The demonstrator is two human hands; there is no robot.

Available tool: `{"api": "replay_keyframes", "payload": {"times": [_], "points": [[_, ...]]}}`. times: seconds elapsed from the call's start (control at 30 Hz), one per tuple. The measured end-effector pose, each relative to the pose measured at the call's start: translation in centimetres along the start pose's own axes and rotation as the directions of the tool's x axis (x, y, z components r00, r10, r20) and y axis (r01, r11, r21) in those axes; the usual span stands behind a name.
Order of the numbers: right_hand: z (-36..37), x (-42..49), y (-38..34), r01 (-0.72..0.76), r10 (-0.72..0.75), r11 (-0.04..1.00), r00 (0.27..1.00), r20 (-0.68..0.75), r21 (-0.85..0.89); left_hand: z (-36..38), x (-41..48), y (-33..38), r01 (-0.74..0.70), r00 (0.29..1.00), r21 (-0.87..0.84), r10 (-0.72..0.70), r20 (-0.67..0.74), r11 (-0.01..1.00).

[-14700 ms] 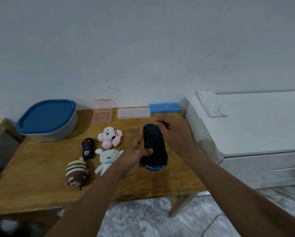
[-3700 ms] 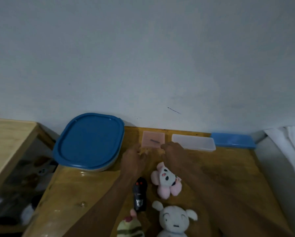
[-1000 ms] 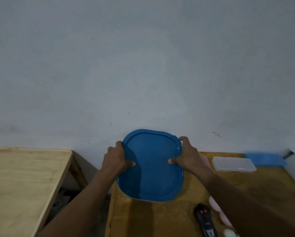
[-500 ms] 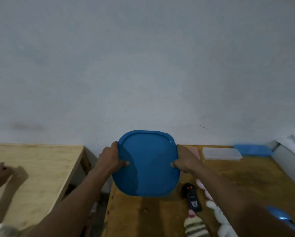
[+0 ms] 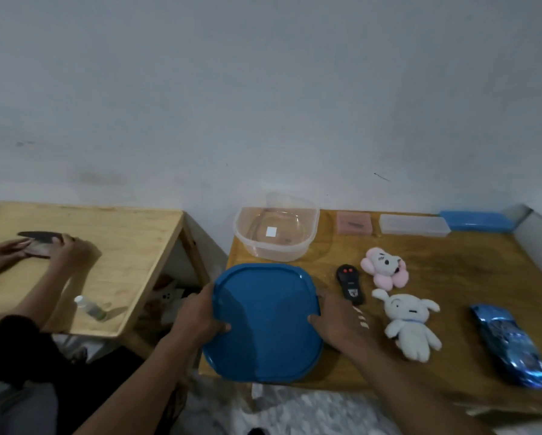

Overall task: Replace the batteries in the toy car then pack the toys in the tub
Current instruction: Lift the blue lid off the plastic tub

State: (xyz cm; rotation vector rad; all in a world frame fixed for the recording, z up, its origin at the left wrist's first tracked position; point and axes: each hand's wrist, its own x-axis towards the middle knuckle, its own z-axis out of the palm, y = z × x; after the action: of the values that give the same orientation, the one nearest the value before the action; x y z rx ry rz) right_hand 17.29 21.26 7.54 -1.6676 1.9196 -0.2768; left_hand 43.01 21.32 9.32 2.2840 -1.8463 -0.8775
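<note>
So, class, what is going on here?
A person holds the blue lid with the left hand and right hand, at the front of the table. The clear tub stands open behind it, with no toys inside. The remote, pink soft toy, white soft toy and blue toy car lie on the table, not yet packed.

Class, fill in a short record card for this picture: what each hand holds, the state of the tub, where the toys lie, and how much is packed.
Left hand: grips the left edge of the blue lid
Right hand: grips the lid's right edge
Lid: off the tub, held over the table's near edge
Tub: open, no toys inside, at the back of the table
Toys on table: remote, pink plush, white plush, blue toy car, all right of the lid
Packed so far: nothing
</note>
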Motion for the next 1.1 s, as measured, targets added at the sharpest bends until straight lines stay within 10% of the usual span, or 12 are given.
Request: {"api": "replay_keyframes", "payload": {"times": [1.1], "points": [[5.3,1.6,-1.8,-0.124,0.119,0.973,0.992,-0.038,-0.197,3.8,5.9,-4.0,-0.084,0.988,0.032,0.079,0.132,0.996]]}}
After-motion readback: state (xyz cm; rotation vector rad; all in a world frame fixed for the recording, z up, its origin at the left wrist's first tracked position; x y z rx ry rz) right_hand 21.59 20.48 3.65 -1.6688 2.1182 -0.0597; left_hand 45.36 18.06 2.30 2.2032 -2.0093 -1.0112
